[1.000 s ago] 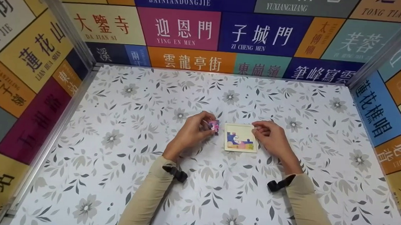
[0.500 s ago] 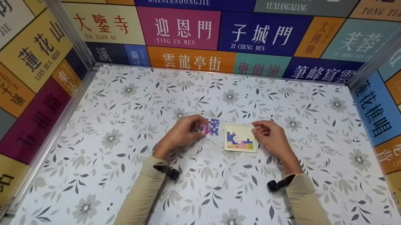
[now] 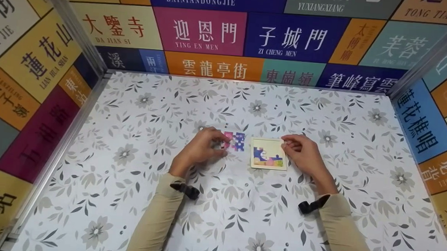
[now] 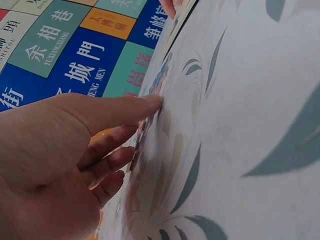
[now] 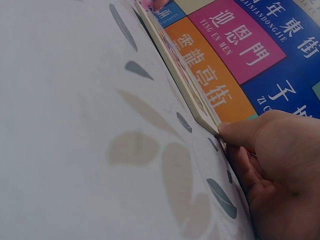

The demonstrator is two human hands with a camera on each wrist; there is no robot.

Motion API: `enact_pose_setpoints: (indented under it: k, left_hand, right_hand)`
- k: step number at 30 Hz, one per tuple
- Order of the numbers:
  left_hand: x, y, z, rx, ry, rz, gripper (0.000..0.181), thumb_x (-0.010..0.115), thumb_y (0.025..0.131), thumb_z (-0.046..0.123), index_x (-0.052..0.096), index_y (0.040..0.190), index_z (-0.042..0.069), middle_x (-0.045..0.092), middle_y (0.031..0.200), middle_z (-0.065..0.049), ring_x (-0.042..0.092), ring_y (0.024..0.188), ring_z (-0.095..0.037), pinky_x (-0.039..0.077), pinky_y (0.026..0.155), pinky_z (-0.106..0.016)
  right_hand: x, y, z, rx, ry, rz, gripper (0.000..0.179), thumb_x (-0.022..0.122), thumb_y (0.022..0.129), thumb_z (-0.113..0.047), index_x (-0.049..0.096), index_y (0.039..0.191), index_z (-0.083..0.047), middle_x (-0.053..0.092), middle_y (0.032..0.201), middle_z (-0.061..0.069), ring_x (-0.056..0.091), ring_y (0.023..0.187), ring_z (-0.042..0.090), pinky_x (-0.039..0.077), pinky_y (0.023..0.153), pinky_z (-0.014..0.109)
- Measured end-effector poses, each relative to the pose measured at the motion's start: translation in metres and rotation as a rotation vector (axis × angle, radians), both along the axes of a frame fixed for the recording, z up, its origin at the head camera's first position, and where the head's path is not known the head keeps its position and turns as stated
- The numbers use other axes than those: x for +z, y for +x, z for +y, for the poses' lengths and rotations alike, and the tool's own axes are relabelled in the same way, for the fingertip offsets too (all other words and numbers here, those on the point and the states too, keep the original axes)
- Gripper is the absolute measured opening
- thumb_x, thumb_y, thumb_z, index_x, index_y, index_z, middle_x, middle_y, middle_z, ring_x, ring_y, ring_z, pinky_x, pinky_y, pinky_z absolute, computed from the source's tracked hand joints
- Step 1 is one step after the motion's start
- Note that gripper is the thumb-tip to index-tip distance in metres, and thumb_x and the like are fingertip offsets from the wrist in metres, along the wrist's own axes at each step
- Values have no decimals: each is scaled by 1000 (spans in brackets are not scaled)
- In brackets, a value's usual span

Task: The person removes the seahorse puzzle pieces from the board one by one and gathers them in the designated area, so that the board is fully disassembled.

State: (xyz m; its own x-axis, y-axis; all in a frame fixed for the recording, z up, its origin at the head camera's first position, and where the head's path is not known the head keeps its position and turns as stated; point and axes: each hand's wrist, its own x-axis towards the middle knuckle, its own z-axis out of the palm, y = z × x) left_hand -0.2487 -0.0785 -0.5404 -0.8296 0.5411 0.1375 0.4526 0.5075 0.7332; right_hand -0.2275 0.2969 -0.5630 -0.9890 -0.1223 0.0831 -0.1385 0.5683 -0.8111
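A square cream puzzle tray lies flat on the table, with several joined jigsaw pieces along its bottom and left side. My right hand grips the tray at its upper right edge; in the right wrist view the thumb is at the tray's corner. Left of the tray, a patch of purple, pink and blue jigsaw pieces lies on the table. My left hand is at the left end of this patch, thumb and fingers apart around it. Its fingers cover some pieces in the head view.
The table has a white cover with grey flowers and leaves. Panels with coloured street-sign lettering stand along its back and both sides. A black wrist camera sits at the left cuff, another camera at the right.
My left hand has moved left, away from the tray, and the purple and pink pieces that were bunched in its fingers now lie spread on the table. The right hand and tray stay put.
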Motion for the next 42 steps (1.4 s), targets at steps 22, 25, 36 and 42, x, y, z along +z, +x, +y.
enact_pose_setpoints:
  k: [22, 25, 36, 42]
  left_hand:
    - [1, 1, 5, 48, -45, 20, 49, 85, 92, 8, 70, 138, 0, 74, 126, -17, 70, 115, -33, 56, 105, -46]
    - [2, 3, 5, 43, -70, 43, 49, 85, 93, 9, 70, 139, 2, 72, 127, -16, 67, 118, -34, 54, 107, -47]
    - [2, 2, 3, 21, -74, 64, 54, 84, 91, 6, 69, 143, 4, 74, 127, -16, 64, 122, -35, 48, 112, -50]
    - [-1, 2, 8, 23, -86, 108, 51, 85, 91, 14, 71, 139, 3, 76, 124, -14, 67, 118, -33, 49, 109, -49]
  right_hand:
    - [1, 2, 0, -9, 16, -18, 33, 73, 105, -21, 74, 135, -8, 70, 118, 15, 66, 103, 21, 50, 83, 7]
    - [0, 2, 0, -12, 23, -22, 34, 73, 105, -23, 74, 136, -9, 70, 119, 15, 67, 104, 22, 49, 83, 7]
    - [1, 3, 0, -10, 29, -21, 35, 72, 106, -24, 73, 137, -8, 69, 119, 16, 67, 105, 24, 49, 83, 7]
    - [0, 1, 0, -11, 24, -21, 34, 73, 105, -22, 74, 136, -8, 70, 117, 15, 67, 104, 24, 50, 82, 7]
